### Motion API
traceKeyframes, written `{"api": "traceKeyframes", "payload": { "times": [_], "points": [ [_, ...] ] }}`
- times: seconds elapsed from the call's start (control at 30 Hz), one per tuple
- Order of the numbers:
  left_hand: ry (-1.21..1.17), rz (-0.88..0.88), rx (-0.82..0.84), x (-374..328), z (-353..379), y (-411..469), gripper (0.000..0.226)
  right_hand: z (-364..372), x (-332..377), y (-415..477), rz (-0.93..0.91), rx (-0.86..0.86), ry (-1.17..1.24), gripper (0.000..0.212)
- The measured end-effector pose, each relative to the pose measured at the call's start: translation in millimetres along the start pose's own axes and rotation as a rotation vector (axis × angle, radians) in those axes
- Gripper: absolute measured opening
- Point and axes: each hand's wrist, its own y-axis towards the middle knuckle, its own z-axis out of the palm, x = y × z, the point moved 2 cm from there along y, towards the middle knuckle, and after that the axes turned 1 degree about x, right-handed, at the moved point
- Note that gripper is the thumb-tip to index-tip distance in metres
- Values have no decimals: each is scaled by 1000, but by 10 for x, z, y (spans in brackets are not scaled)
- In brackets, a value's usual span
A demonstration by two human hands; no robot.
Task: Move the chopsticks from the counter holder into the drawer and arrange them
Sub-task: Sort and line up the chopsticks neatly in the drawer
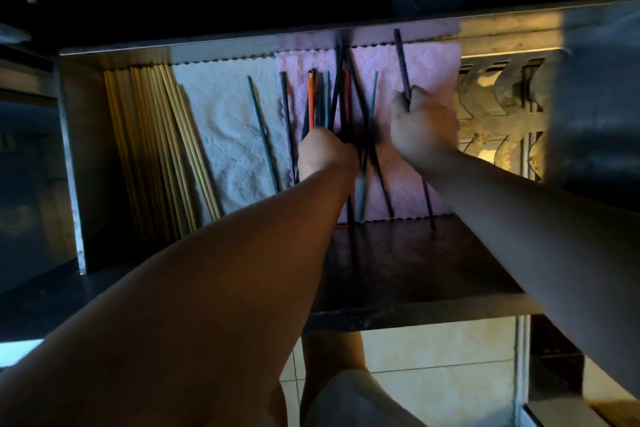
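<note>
The open drawer (71,156) is lined with a white cloth (228,135) and a pink cloth (426,69). Several pale wooden chopsticks (156,149) lie side by side at its left. One teal chopstick (261,130) lies alone on the white cloth. On the pink cloth my left hand (325,152) grips a crossed bundle of dark, orange and teal chopsticks (334,97). To the right, my right hand (420,125) holds a single dark purple chopstick (402,62) that points up past the drawer's back edge.
A perforated metal panel (498,114) shows at the drawer's right end. A metal surface (595,97) rises on the far right. The dark drawer front (415,298) runs below the cloths, with a tiled floor (440,371) and my leg beneath.
</note>
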Motion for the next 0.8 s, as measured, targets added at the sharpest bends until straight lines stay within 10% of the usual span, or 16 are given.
{"api": "traceKeyframes", "payload": {
  "times": [0.23, 0.5, 0.63, 0.8],
  "points": [
    [-33, -23, 58, -27, -93, -71, 29, 176, 61, -20, 12, 188, 97, 16],
    [-98, -53, 133, 118, -523, -97, 62, 221, 204, -63, 4, 213, -70, 43],
    [-40, -59, 193, 282, -635, -9, 19, 186, 242, -97, 30, 221, -56, 46],
    [135, -70, 397, 446, -751, 54, 18, 198, 230, -81, 42, 206, -40, 37]
  ]
}}
